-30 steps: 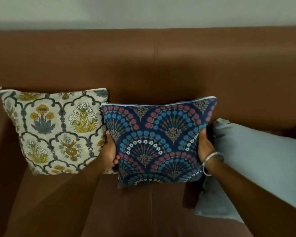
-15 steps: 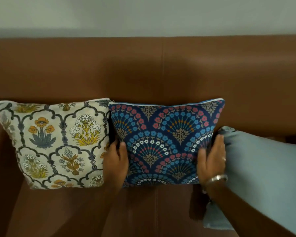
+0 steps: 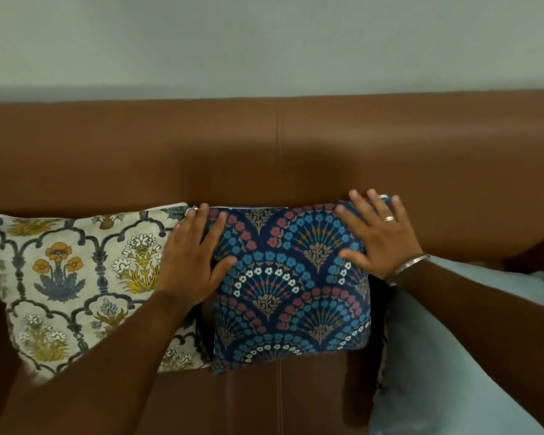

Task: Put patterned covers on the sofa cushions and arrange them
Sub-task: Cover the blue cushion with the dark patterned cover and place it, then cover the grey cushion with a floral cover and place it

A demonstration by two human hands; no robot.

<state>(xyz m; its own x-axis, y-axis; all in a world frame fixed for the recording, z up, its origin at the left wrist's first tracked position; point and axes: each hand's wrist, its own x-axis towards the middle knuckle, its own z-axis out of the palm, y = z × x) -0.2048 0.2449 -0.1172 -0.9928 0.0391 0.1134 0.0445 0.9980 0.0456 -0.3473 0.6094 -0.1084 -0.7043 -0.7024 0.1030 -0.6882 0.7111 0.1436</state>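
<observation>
1. The cream flowered cushion [image 3: 76, 284] leans on the sofa back [image 3: 264, 146], touching the blue one.
2. The left hand [image 3: 192, 262] lies spread flat across their meeting edges.
3. The blue fan-patterned cushion [image 3: 292, 290] stands upright between both hands.
4. The right hand [image 3: 377, 233], its grip spread, presses the blue cushion's top right corner.
5. The plain pale blue cushion [image 3: 453, 356] lies just right, nearest the right hand, likely next for a cover.

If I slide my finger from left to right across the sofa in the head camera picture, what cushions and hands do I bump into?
Cream flowered cushion → left hand → dark blue fan-patterned cushion → right hand → plain light blue cushion.
</observation>
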